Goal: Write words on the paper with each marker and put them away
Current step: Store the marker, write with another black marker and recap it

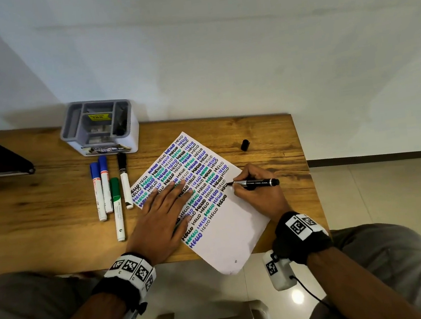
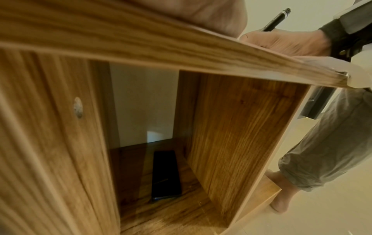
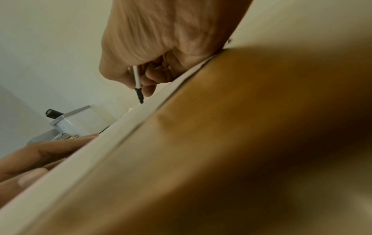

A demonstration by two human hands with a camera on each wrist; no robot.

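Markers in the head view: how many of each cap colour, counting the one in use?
Blue-capped markers: 2
Green-capped marker: 1
Black-capped marker: 1
Uncapped black marker gripped by the right hand: 1
Total: 5

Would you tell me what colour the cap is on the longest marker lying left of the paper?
Green: the marker has a green cap and white barrel, seen best in the head view.

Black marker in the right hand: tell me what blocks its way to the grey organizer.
Nothing visible blocks the black marker in the right hand from the organizer; only the flat paper lies between. Its cap lies apart.
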